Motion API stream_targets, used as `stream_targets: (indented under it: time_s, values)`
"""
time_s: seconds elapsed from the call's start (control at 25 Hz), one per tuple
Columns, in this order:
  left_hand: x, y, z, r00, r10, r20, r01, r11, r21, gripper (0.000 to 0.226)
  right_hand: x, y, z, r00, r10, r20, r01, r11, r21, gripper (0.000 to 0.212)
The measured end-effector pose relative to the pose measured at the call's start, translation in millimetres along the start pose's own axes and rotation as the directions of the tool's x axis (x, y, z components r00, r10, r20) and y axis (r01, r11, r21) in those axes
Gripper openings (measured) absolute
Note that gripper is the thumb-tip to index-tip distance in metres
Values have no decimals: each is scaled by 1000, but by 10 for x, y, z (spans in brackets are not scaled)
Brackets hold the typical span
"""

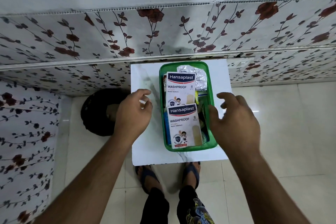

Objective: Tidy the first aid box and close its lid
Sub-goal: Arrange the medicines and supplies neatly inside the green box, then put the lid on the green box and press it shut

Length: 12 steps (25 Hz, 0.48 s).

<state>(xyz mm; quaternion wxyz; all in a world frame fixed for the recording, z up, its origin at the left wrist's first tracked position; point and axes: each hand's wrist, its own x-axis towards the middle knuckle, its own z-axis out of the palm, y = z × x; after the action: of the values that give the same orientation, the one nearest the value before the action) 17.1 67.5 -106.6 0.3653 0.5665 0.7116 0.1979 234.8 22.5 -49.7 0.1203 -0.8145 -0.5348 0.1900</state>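
Observation:
A green first aid box stands open on a small white table. Two white Hansaplast plaster packs lie on top inside it, one at the far end and one at the near end. A silver foil tablet strip sits at the far right of the box. My left hand hovers left of the box with fingers apart; something small and white shows at its fingertips. My right hand hovers over the box's right rim, fingers spread, holding nothing. No lid is in view.
A black round object lies on the tiled floor left of the table. Floral-patterned panels run behind the table and along the left. My two feet in sandals stand at the table's near edge.

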Motion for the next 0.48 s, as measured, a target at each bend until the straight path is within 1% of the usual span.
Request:
stream_targets:
  time_s: [0.04, 0.08, 0.12, 0.16, 0.24, 0.28, 0.4, 0.48]
  values:
    - [16, -36, 38, 993, -101, 64, 102, 995, -21, 21, 34, 66, -2, 997, 43, 66, -40, 998, -46, 41]
    - [35, -67, 76, 975, -174, 136, 180, 983, -28, 17, 70, 108, 21, 982, 80, 170, -65, 994, -92, 42]
    - [55, -74, 111, 955, -218, 201, 229, 973, -31, 15, 105, 126, 59, 962, 90, 257, -60, 991, -121, 39]
    - [77, -69, 147, 938, -242, 249, 258, 966, -32, 15, 132, 130, 111, 953, 65, 296, -31, 992, -119, 32]
    - [124, -18, 202, 923, -262, 280, 286, 957, -45, 16, 198, 109, 171, 965, -6, 262, 32, 995, -95, 20]
    - [146, -6, 226, 922, -275, 272, 297, 954, -44, 16, 230, 106, 172, 970, -38, 238, 57, 996, -75, 18]
    - [187, -54, 280, 927, -301, 225, 308, 951, 4, 11, 242, 147, 153, 975, -89, 201, 92, 996, -4, 21]
    - [186, -73, 319, 936, -289, 201, 279, 957, 79, 8, 222, 245, 85, 983, -61, 174, 51, 997, 60, 23]
